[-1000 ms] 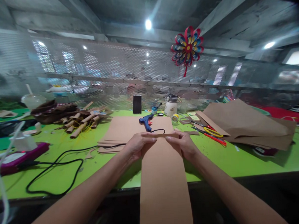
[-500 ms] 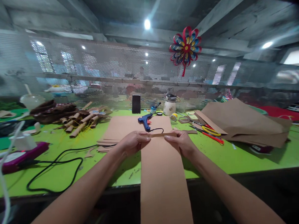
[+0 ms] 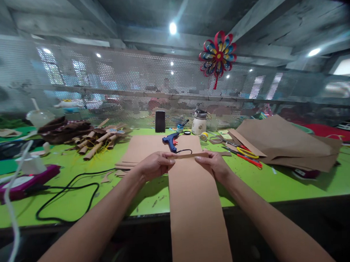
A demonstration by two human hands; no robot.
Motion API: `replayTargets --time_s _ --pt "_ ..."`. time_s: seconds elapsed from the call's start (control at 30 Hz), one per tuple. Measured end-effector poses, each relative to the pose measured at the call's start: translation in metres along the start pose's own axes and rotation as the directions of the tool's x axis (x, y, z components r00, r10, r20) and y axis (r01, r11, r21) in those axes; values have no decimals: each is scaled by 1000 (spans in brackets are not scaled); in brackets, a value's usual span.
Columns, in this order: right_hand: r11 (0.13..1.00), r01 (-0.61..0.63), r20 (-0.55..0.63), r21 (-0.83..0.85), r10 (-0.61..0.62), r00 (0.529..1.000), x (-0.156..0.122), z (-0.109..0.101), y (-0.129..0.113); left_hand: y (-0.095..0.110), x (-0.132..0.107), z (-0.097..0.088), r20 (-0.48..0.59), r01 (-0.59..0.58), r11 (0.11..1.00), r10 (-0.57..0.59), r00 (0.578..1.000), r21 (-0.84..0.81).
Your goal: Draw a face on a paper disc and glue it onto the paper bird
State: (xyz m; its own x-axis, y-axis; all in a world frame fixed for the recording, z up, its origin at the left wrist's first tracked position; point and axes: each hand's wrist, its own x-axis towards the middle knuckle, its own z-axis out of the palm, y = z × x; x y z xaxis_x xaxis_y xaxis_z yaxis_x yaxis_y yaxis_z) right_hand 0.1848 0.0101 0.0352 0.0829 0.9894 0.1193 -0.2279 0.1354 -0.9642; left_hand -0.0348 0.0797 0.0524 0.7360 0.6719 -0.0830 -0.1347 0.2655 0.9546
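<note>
A long strip of brown kraft paper (image 3: 197, 207) hangs from the table toward me, its far end turned over in a narrow fold. My left hand (image 3: 156, 164) pinches that folded end at its left corner, thumb on top. At the right corner my right hand (image 3: 215, 164) grips the same fold between thumb and fingers. Just beyond the fold, a blue glue gun (image 3: 171, 141) with an orange-red trigger lies on a stack of brown paper sheets (image 3: 138, 148). Its black cord is partly hidden behind the strip.
On the green table (image 3: 149, 201), rolled paper tubes (image 3: 96, 144) and a purple power strip (image 3: 46, 177) lie left. Scissors (image 3: 247, 158) and a large brown paper pile (image 3: 282, 143) lie right. A white jar (image 3: 199, 124) and dark upright panel (image 3: 160, 121) stand behind.
The strip's hanging part has swung slightly to the right. My right thumb has slid a little to the right along the fold; both hands keep their pinch.
</note>
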Motion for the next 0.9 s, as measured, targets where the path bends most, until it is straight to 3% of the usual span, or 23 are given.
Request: replayTargets --time_s 0.63,0.9 --pt "1000 -12 42 15 11 999 2 -3 0 7 -3 -5 13 42 996 -44 999 80" --pt "997 21 25 -71 -19 999 6 -7 2 8 -4 -3 -30 -14 981 21 999 195"
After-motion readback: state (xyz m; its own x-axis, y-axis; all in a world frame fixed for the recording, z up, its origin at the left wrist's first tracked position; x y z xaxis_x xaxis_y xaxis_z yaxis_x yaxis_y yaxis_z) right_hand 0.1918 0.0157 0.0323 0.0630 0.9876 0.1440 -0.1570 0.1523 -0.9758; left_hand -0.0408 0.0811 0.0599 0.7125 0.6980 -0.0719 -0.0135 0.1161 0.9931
